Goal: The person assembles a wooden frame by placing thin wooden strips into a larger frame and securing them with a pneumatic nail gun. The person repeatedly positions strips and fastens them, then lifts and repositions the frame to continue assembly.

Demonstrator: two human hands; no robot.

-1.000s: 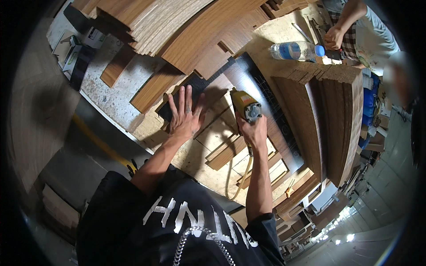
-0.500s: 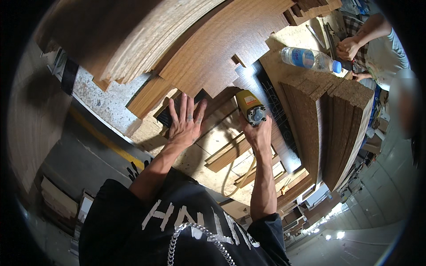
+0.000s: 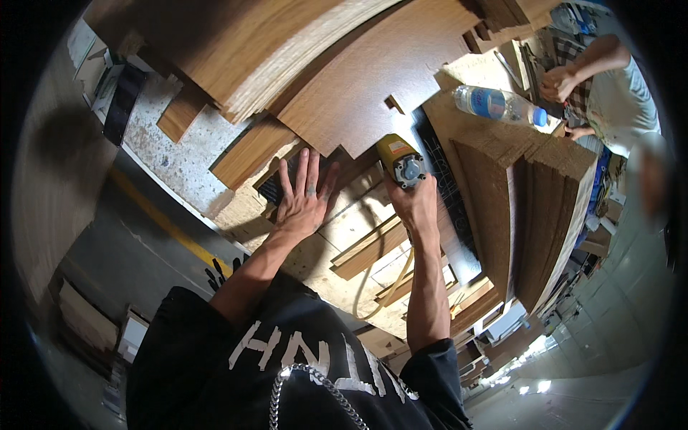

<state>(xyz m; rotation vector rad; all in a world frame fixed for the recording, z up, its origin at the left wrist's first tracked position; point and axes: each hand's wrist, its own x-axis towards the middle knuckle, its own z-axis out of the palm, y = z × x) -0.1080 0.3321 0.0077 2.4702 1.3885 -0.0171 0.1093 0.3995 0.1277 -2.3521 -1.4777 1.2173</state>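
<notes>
My right hand (image 3: 416, 209) is wrapped round a yellow air nailer (image 3: 393, 149) with a grey bolted cap. Its nose is hidden beneath the body, near the notched lower edge of a large brown wood-grain board (image 3: 351, 86). A thin yellowish hose (image 3: 398, 283) trails below my right wrist. My left hand (image 3: 299, 208) lies with fingers stretched over a dark piece (image 3: 271, 188) beside the board's lower left corner. A narrow wood strip (image 3: 252, 154) sits left of those fingertips.
Thick stacked boards (image 3: 534, 208) stand at the right, with a plastic bottle (image 3: 498, 104) lying beyond them. Another person's hand (image 3: 560, 84) is at the far right. Loose wood strips (image 3: 373, 247) lie between my forearms. A large laminated panel (image 3: 236, 50) looms at upper left.
The view has shifted slightly, and the board and upper-left panel sit a little further right in it. My right hand with the air nailer has moved slightly up; my left hand stays spread.
</notes>
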